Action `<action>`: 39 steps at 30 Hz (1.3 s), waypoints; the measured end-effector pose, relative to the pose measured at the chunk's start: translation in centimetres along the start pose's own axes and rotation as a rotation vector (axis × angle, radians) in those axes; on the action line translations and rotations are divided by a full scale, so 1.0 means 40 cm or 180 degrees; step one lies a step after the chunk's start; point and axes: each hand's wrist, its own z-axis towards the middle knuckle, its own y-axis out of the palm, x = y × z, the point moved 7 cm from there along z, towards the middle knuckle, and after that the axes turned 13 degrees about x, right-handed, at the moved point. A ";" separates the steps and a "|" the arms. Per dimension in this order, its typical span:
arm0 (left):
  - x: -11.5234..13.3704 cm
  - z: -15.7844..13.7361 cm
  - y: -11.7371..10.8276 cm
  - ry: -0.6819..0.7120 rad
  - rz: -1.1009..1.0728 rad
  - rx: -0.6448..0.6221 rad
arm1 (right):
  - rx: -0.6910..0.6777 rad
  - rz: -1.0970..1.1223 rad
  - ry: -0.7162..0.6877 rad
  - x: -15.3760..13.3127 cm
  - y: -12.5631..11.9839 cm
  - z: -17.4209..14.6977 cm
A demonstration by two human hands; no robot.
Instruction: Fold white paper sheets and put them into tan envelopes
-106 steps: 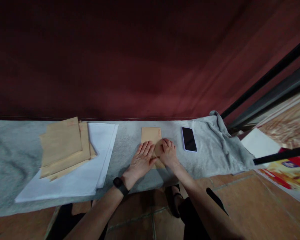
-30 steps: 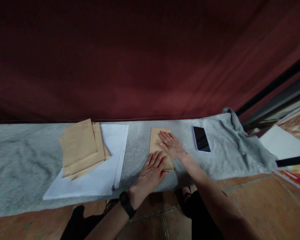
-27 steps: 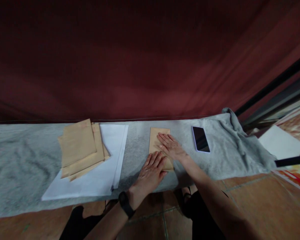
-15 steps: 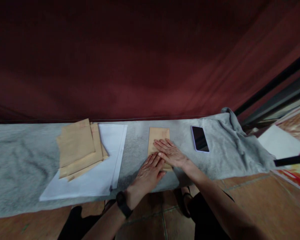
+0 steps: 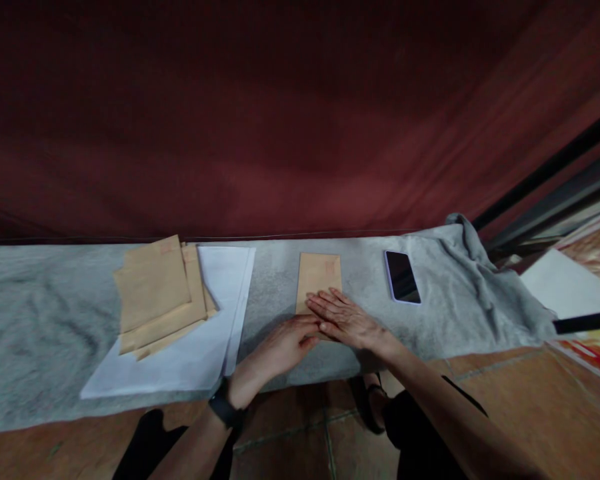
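A brown paper envelope (image 5: 316, 275) with a faint red print lies flat on the grey cloth in front of me. My right hand (image 5: 347, 319) rests flat on its lower half, fingers stretched out and pointing left. Beside it, my left hand (image 5: 287, 341) lies at the envelope's lower left edge, fingers extended and their tips meeting the right hand. Between them the hands hide the envelope's near end. Neither hand grips anything.
To the left, several brown envelopes (image 5: 155, 287) are piled on large white sheets (image 5: 190, 363). A phone (image 5: 403, 277) lies right of the hands on the grey cloth (image 5: 275, 267). Behind hangs a dark red curtain (image 5: 280, 133); white paper (image 5: 567, 283) is at far right.
My right hand has slid a little toward me along the envelope, uncovering more of its far part and the red print. My left hand has turned, its wrist moving left.
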 end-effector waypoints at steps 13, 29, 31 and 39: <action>-0.100 0.088 -0.004 0.0016 0.1057 0.0939 | -0.0580 -0.0005 -0.0395 -0.065 0.024 -0.057; -0.115 0.119 0.064 0.0478 0.1818 0.0355 | 0.0946 0.1345 0.0750 0.045 -0.064 -0.001; -0.106 0.110 0.063 0.0480 0.1811 0.0362 | 0.1110 0.0623 0.0710 0.075 -0.071 0.015; -0.062 0.062 0.077 0.0534 0.1856 0.0334 | 0.0882 -0.1235 0.0632 0.155 -0.046 0.062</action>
